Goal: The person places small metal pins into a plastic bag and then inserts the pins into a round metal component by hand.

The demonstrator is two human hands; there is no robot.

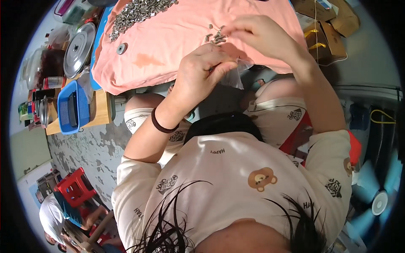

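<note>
My left hand (pixel 198 71) is closed on the edge of a clear plastic bag (pixel 234 77), which hangs down past the near edge of the pink cloth (pixel 181 31). Over the cloth, my right hand (pixel 259 36) reaches in from the right. Its fingertips are smeared by motion beside a small group of short metal cylinders (pixel 218 39), so whether they pinch a piece does not show. A large heap of the same metal pieces (pixel 141 14) spreads at the far left of the cloth. Nearer lies a round grey disc (pixel 122 48) with a hole.
On the left, a wooden surface (pixel 99 110) carries a blue plastic basket (pixel 72 107) and a round metal lid (pixel 79 50). Cardboard boxes (pixel 327 42) stand at the far right, and a fan (pixel 379 203) at lower right. A person (pixel 52 215) sits near a red stool (pixel 76 185).
</note>
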